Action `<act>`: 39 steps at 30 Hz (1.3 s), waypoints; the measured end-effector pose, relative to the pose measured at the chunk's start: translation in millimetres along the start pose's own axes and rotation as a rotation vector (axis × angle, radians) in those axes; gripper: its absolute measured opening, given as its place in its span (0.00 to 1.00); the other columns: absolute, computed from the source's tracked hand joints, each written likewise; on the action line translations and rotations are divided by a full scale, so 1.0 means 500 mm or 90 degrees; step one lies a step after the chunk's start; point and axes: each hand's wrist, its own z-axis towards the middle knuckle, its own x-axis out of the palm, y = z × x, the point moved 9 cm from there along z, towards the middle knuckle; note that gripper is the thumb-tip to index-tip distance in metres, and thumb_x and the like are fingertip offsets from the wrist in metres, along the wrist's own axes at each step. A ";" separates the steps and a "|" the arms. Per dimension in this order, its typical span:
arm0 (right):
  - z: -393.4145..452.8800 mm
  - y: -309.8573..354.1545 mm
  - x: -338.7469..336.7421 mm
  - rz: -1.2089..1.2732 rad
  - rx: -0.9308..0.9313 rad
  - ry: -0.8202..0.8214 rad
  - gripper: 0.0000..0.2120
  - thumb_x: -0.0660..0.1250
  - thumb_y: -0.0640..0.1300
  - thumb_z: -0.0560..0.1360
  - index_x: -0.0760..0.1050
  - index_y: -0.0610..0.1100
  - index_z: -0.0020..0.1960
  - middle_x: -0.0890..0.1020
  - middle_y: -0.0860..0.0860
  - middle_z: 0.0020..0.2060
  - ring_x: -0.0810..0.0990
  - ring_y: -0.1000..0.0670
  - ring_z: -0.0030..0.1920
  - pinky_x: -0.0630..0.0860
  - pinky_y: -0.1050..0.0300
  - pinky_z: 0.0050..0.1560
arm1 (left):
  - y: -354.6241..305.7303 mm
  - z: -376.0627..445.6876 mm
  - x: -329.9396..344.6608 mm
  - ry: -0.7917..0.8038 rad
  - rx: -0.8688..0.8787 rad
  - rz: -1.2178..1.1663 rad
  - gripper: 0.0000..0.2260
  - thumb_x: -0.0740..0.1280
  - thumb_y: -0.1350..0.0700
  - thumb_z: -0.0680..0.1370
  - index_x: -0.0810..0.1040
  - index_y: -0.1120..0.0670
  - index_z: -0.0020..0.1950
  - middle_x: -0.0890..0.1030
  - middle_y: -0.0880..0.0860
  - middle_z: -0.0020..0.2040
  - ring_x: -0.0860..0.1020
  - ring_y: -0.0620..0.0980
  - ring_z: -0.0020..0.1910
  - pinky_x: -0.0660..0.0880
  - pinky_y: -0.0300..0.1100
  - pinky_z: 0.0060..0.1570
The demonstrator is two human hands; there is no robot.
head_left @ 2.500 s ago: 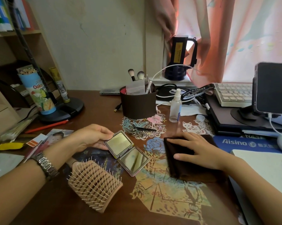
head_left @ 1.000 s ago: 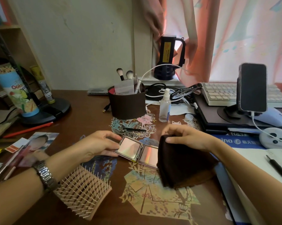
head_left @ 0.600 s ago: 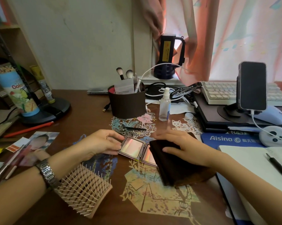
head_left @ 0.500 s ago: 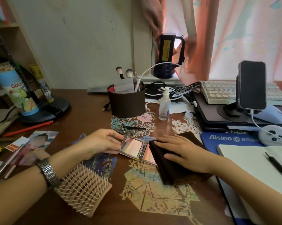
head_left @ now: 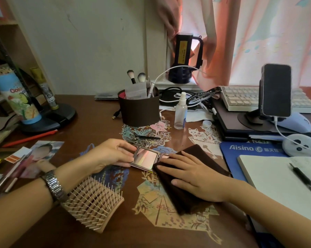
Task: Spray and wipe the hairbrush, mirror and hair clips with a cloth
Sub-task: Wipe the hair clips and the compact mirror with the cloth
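An open folding compact mirror [head_left: 145,157] lies on the desk in the middle. My left hand [head_left: 110,153] holds its left edge between thumb and fingers. The dark brown cloth [head_left: 185,194] covers the mirror's right half, and my right hand [head_left: 190,175] presses flat on it with straight fingers. A pink hairbrush [head_left: 93,206] lies bristles up near my left forearm. Dark hair clips [head_left: 144,137] rest on a floral paper cutout behind the mirror. A small clear spray bottle [head_left: 180,114] stands farther back.
A brown holder with makeup brushes [head_left: 138,109] stands behind the clips. To the right are a phone on a stand [head_left: 275,92], a keyboard [head_left: 240,98], a blue mat [head_left: 248,149] and a notebook with a pen [head_left: 280,181]. Photos [head_left: 38,156], a lamp base [head_left: 49,119] sit left.
My right hand lifted the cloth off the desk, set it over the mirror's right half and now presses it flat. My left hand stays on the mirror.
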 end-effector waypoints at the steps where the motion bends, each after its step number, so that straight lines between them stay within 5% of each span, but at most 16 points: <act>1: 0.001 0.006 0.000 -0.003 -0.001 -0.002 0.23 0.44 0.58 0.81 0.45 0.62 0.76 0.46 0.64 0.76 0.36 0.63 0.74 0.30 0.59 0.71 | 0.001 0.000 0.000 0.001 -0.001 0.000 0.17 0.69 0.70 0.73 0.77 0.58 0.60 0.82 0.58 0.50 0.82 0.49 0.45 0.81 0.35 0.35; 13: 0.022 -0.047 -0.027 0.002 0.143 -0.077 0.29 0.37 0.63 0.76 0.49 0.60 0.76 0.54 0.58 0.76 0.47 0.53 0.76 0.44 0.57 0.73 | 0.011 -0.008 0.008 0.018 -0.009 -0.029 0.16 0.70 0.71 0.72 0.77 0.59 0.57 0.82 0.61 0.51 0.83 0.53 0.46 0.82 0.38 0.36; 21: 0.035 -0.039 -0.023 0.017 0.158 -0.071 0.24 0.44 0.59 0.81 0.48 0.60 0.76 0.54 0.58 0.76 0.46 0.53 0.76 0.40 0.58 0.72 | 0.000 -0.002 -0.003 0.049 0.040 0.059 0.18 0.74 0.69 0.69 0.79 0.56 0.55 0.84 0.56 0.49 0.83 0.48 0.46 0.80 0.34 0.41; 29: 0.058 -0.018 -0.022 0.005 0.138 -0.078 0.28 0.39 0.63 0.77 0.49 0.61 0.76 0.55 0.58 0.75 0.48 0.52 0.76 0.42 0.53 0.74 | -0.022 0.000 -0.011 0.055 0.148 0.290 0.25 0.79 0.56 0.65 0.77 0.44 0.58 0.81 0.46 0.48 0.80 0.43 0.46 0.77 0.33 0.43; 39: 0.075 0.039 -0.012 -0.050 0.068 -0.083 0.25 0.44 0.62 0.79 0.51 0.60 0.76 0.54 0.57 0.76 0.46 0.52 0.76 0.39 0.53 0.74 | -0.028 0.011 -0.001 0.103 0.195 0.320 0.28 0.78 0.55 0.66 0.74 0.43 0.63 0.80 0.46 0.49 0.79 0.40 0.41 0.77 0.31 0.40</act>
